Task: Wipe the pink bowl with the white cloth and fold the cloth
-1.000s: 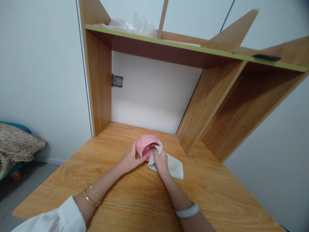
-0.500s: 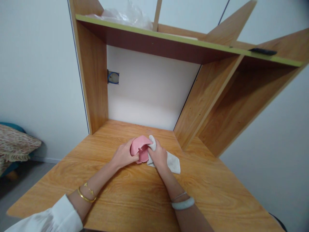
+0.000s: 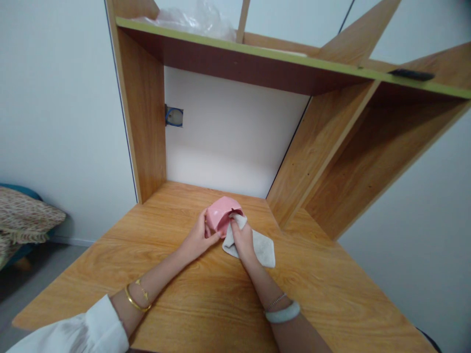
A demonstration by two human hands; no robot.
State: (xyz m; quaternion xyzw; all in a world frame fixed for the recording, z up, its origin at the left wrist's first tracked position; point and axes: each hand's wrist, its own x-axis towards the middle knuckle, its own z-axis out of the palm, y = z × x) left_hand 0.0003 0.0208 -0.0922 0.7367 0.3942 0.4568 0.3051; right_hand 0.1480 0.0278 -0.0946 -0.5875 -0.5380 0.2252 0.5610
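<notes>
My left hand [image 3: 198, 238] is wrapped round the left side of a pink faceted pot [image 3: 221, 211], tipped so its opening faces right and toward me. A small dark notch shows at the rim. In my right hand [image 3: 243, 241] is a pale grey cloth [image 3: 264, 249], bunched at the fingers and pressed into the mouth of the pot. The fingertips of that hand are partly hidden by cloth and rim. The cloth's loose end trails on the wooden desk [image 3: 206, 299] to the right of my wrist.
Behind the desk rises a wooden shelf unit [image 3: 147, 117] with an upper shelf [image 3: 235, 45]. On that shelf lie a clear plastic bag [image 3: 198, 22] and a dark flat object [image 3: 411, 74]. An uncovered wall socket box [image 3: 174, 117] sits at the back left. A patterned throw [image 3: 27, 215] hangs at far left.
The pot has turned in my left hand and moved slightly up and right. My right hand's cloth has gone from the rim's right edge into the opening.
</notes>
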